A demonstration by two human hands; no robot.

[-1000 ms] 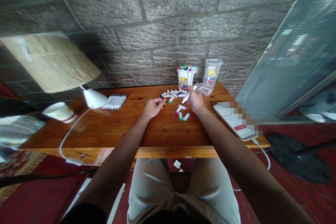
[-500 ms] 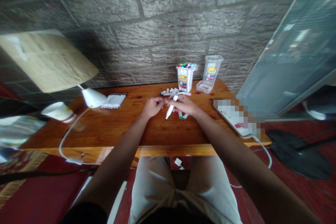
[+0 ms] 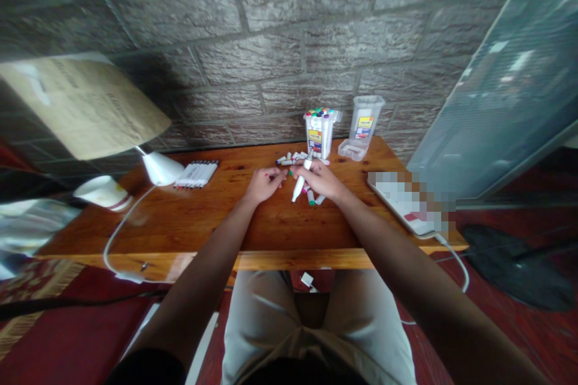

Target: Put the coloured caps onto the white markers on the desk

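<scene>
My right hand (image 3: 321,181) grips a white marker (image 3: 300,183) near its middle, the marker standing steeply over the wooden table (image 3: 217,216). My left hand (image 3: 264,184) lies just left of it, fingers curled, a small pink cap pinched at its fingertips close to the marker. Loose marker caps (image 3: 293,160) lie scattered behind both hands, with a few more beside my right hand. A clear box of markers (image 3: 318,132) with coloured tops stands at the table's back edge.
An empty clear box (image 3: 365,120) and its lid (image 3: 352,149) stand right of the marker box. A row of markers (image 3: 197,174) lies at back left by a white lamp (image 3: 158,169) and a cup (image 3: 102,192). A blurred-out device (image 3: 409,207) lies on the right.
My right hand brought the marker from near the boxes toward my left hand. The marker has since tipped more upright. My left hand stayed nearly still.
</scene>
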